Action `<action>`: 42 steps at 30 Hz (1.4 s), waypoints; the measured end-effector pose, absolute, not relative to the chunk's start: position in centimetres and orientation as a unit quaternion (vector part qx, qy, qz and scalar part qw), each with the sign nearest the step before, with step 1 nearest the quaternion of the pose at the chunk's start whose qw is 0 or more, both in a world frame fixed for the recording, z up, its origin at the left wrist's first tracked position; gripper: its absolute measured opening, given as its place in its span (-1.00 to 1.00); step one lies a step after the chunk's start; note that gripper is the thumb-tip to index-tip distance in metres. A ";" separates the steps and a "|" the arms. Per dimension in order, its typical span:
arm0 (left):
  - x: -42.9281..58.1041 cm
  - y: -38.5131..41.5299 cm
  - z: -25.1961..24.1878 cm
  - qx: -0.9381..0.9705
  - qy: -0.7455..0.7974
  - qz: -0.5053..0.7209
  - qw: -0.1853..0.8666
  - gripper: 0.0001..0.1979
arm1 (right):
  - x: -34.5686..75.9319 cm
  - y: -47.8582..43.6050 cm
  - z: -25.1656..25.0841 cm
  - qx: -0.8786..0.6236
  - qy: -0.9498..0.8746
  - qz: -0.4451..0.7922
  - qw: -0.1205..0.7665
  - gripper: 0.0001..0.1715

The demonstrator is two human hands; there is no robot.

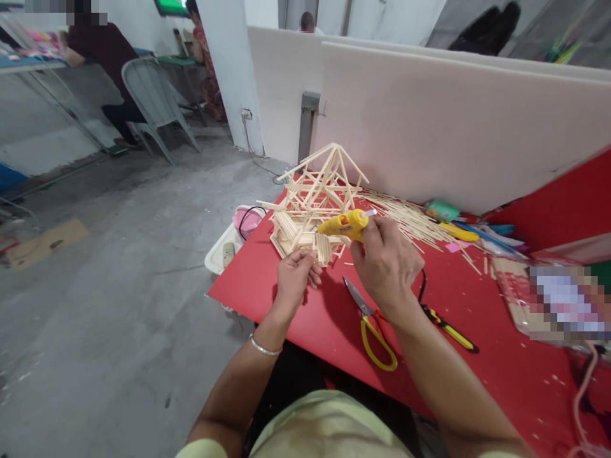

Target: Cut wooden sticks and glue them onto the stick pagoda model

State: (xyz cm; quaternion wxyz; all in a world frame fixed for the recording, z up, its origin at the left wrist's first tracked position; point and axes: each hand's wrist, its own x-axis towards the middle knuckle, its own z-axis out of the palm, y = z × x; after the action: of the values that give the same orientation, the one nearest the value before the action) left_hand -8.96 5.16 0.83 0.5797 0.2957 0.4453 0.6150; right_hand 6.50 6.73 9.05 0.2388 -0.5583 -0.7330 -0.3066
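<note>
My right hand (386,261) is closed around a yellow hot glue gun (346,224), with a pale glue stick poking out of its back end. The gun's nozzle points left, over a house-like model (329,178) built from thin wooden sticks. At the front of the model, my left hand (296,275) has its fingers pinched at the edge of a small panel of wooden sticks (323,249). The exact contact is partly hidden by the fingers. Yellow-handled scissors (370,324) lie on the red tabletop (315,331) between my forearms.
A yellow and black utility knife (451,329) lies right of my right wrist. Loose sticks (405,219) and a green tape roll (442,210) are behind it. A white tub (222,251) stands left of the table. White boards (429,121) rise behind. Other people sit at far left.
</note>
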 end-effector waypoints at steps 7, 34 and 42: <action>-8.9 5.4 0.7 0.299 0.448 0.613 0.577 -0.70 | 6.7 6.7 9.0 -0.557 -0.739 -0.287 0.247 -0.51; -9.1 5.8 1.3 0.300 0.458 0.594 0.589 -0.67 | 8.1 5.4 8.5 -0.571 -0.732 -0.245 0.279 -0.59; -9.1 6.0 1.5 0.282 0.458 0.587 0.605 -0.69 | 7.3 5.9 8.3 -0.573 -0.735 -0.236 0.277 -0.56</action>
State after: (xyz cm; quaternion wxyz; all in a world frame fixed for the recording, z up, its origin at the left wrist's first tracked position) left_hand -9.14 6.04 1.47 0.6047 0.2822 0.4578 0.5875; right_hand 7.34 5.89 8.30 0.2773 -0.5725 -0.7347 -0.2355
